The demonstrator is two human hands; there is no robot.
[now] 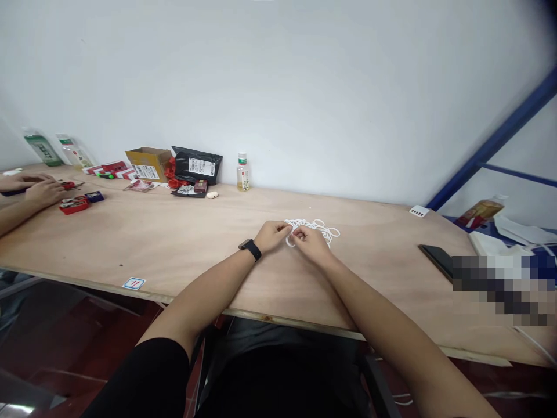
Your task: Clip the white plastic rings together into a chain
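A loose pile of white rings, some seemingly looped together, lies on the wooden table right behind my hands. My left hand, with a black watch on its wrist, is closed in a pinch at the pile's near left side. Facing it, my right hand is also closed, thumb and index finger pressed together. The fingertips of both hands nearly meet over a white ring, which shows partly below them. My fingers hide the rest of that ring.
A drink bottle, a black parcel bag and an open cardboard box stand along the wall. Another person's hands work at far left near a red box. A phone lies at right.
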